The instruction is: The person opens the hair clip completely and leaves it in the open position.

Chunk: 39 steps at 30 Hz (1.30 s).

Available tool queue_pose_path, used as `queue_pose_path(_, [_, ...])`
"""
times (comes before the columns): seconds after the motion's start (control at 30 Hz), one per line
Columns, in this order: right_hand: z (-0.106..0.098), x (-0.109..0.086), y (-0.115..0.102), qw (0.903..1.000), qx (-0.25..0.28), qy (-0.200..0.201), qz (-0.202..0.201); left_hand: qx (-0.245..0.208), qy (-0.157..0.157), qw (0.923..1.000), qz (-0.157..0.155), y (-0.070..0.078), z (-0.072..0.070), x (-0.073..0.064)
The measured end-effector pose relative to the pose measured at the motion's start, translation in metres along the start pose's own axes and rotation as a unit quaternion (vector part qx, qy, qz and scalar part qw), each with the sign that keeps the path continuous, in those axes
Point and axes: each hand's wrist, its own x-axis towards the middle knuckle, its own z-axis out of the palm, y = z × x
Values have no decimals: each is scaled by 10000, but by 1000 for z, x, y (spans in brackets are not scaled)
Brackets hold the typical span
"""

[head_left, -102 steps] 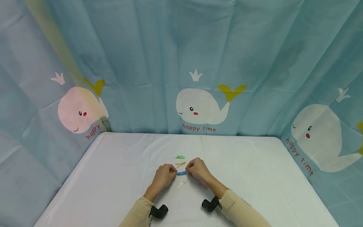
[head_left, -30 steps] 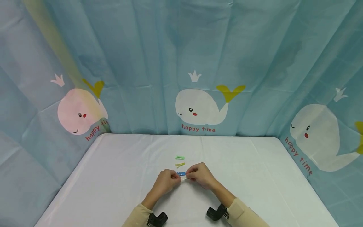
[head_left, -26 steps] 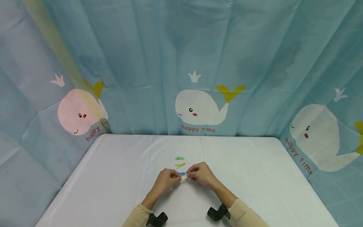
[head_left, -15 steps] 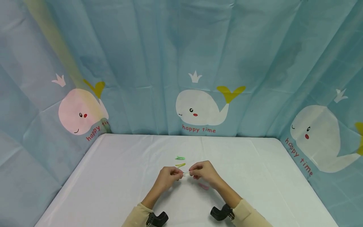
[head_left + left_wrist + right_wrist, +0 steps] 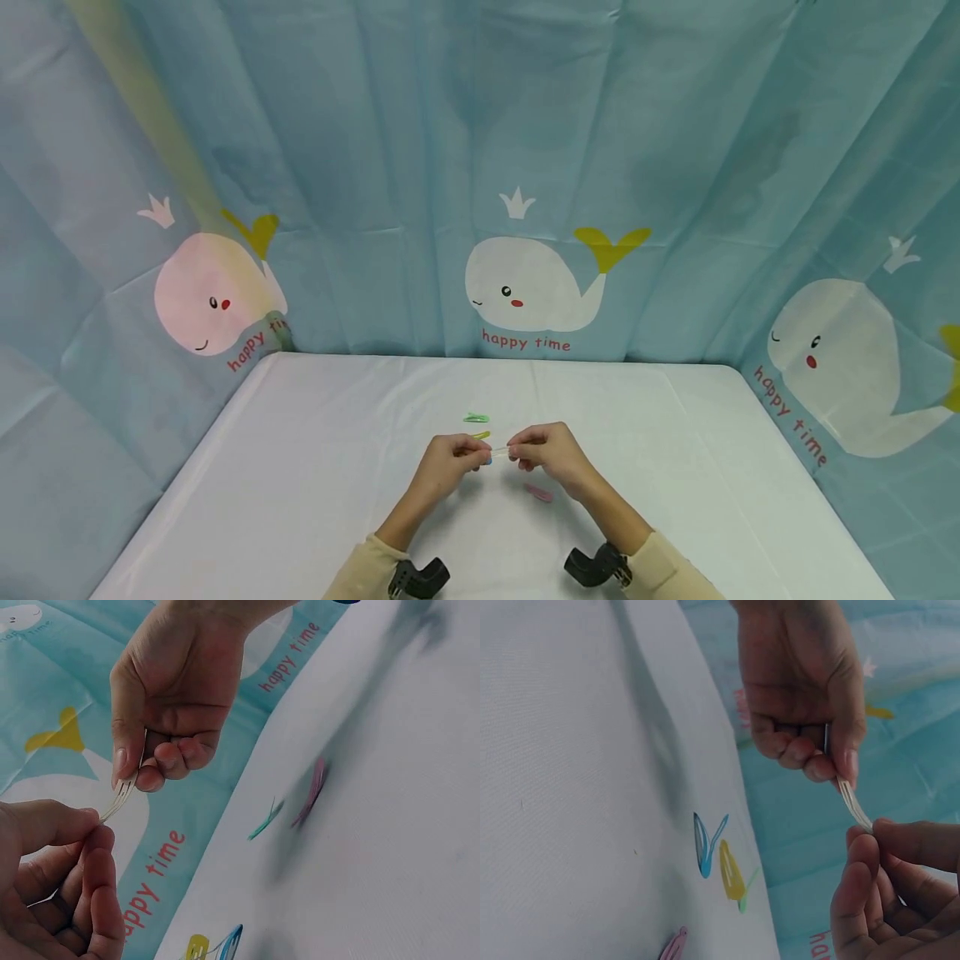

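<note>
A white snap hair clip (image 5: 120,799) is stretched between both hands, held above the table. My left hand (image 5: 444,467) pinches one end between thumb and forefinger; my right hand (image 5: 555,454) pinches the other end the same way. Below them lies a blue hair clip (image 5: 705,851) with its two parts spread apart, mostly hidden by my left hand in the head view. Beside it is a yellow hair clip (image 5: 731,877), partly covered in the head view. Farther back lies a green hair clip (image 5: 476,418). A pink hair clip (image 5: 538,493) rests beneath my right wrist.
The clips lie on a table with a white cloth (image 5: 337,433). A blue curtain (image 5: 375,208) printed with whales stands along the back and both sides. Black wrist mounts (image 5: 420,579) sit at the sleeves, above the near part of the table.
Both hands were at the blue clip, then took up the white clip from the table in front of it. They have since raised it and shifted slightly right, uncovering the pink clip.
</note>
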Motion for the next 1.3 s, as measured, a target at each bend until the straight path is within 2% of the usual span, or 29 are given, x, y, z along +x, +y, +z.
queue_pose_path(0.17, [-2, 0, -4, 9998, 116, 133, -9, -231, 110, 9997, 23, 6, 0, 0])
queue_pose_path(0.23, [-3, 0, -5, 9997, 166, 181, -36, -276, 103, 9996, 25, 16, 0, -3])
queue_pose_path(0.33, [-4, -1, -6, 9995, 207, 226, -75, -371, 58, 9993, 35, 18, 0, -3])
queue_pose_path(0.4, [-4, -2, -7, 9992, 302, 236, -100, -384, 14, 9993, -9, 19, -1, -3])
queue_pose_path(0.47, [-4, -2, -6, 9992, 322, 242, -62, -428, -17, 9991, 4, 11, 0, 0])
queue_pose_path(0.77, [-5, -5, -7, 9994, 338, 84, -14, -565, 39, 9984, -66, 12, 3, -1])
queue_pose_path(0.93, [-5, -8, -8, 9991, 412, -88, -61, -611, 100, 9980, -138, 21, 3, -3])
queue_pose_path(1.1, [-5, -9, -9, 9985, 504, -207, -88, -812, 31, 9965, -170, 29, 0, -6])
queue_pose_path(1.3, [-4, -8, -7, 9976, 637, -253, -43, -1015, -5, 9947, -169, 19, 2, -2])
